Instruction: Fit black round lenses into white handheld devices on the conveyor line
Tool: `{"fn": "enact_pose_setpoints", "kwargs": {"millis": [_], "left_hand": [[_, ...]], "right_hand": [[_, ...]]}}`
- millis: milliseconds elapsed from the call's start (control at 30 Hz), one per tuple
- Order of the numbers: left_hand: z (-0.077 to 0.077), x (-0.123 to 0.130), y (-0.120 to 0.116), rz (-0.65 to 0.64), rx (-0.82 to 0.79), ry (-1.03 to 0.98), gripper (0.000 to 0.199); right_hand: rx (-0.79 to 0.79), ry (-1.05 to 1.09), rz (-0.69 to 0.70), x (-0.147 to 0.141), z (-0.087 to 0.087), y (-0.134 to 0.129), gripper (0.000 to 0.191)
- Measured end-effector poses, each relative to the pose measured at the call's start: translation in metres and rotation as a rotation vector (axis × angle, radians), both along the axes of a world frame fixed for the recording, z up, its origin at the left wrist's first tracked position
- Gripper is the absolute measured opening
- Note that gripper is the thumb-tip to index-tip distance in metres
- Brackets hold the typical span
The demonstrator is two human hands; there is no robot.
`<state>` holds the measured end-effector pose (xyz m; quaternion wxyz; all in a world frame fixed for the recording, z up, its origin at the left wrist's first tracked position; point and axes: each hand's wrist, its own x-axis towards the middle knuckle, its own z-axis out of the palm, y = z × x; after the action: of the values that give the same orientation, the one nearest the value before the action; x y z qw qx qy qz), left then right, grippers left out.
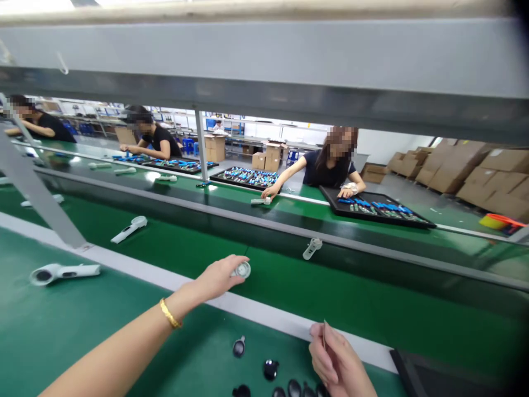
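My left hand (221,277), with a gold bracelet at the wrist, reaches out over the green conveyor belt. Its fingers are closed round a pale plastic housing (243,269), whose round end faces up; the rest of it is hidden by the hand. Nearer to me, at the lower right, my right hand (336,358) is closed, with a thin dark edge showing between thumb and fingers; I cannot make out what it is. Beside it on the green table lie several small black round parts (270,369) with tabs. Another pale housing (68,272) rests on the table at the left.
More pale housings (130,229) lie along the belt (264,286), one of them (313,248) near the belt's far rail. A slanted metal post (45,193) stands at the left. Across the line, co-workers sit by black trays (376,212) of small parts. A dark tray (438,375) stands at lower right.
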<state>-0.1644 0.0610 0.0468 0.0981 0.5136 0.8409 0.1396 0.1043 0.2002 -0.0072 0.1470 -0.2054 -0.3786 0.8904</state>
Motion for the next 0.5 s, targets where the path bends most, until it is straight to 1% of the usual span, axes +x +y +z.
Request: {"fn": "enact_pose_setpoints", "kwargs": {"millis": [67, 100, 167, 200, 233, 300, 433, 500], "left_hand": [[-0.013, -0.029, 0.012, 0.110, 0.004, 0.042, 0.045], [-0.017, -0.039, 0.018, 0.148, -0.007, 0.069, 0.044], [-0.022, -0.050, 0.030, 0.220, -0.028, 0.120, 0.043], [-0.023, -0.050, 0.037, 0.241, -0.028, 0.147, 0.044], [-0.024, -0.047, 0.046, 0.244, -0.019, 0.170, 0.045], [-0.025, -0.033, 0.070, 0.188, 0.017, 0.192, 0.048], [-0.033, 0.010, 0.136, -0.018, 0.082, 0.132, 0.048], [-0.039, 0.028, 0.169, -0.068, 0.112, 0.088, 0.046]], "right_hand": [[-0.119, 0.025, -0.079, -0.001, -0.008, 0.006, 0.037], [-0.159, 0.027, -0.117, -0.002, -0.012, 0.009, 0.037], [-0.190, 0.040, -0.151, -0.006, -0.020, 0.013, 0.038], [-0.184, 0.051, -0.141, -0.008, -0.023, 0.015, 0.039], [-0.169, 0.062, -0.129, -0.010, -0.026, 0.016, 0.040], [-0.131, 0.074, -0.110, -0.013, -0.029, 0.016, 0.041], [-0.090, 0.045, -0.113, -0.016, -0.028, 0.012, 0.044], [-0.075, 0.033, -0.149, -0.018, -0.027, 0.009, 0.046]]}}
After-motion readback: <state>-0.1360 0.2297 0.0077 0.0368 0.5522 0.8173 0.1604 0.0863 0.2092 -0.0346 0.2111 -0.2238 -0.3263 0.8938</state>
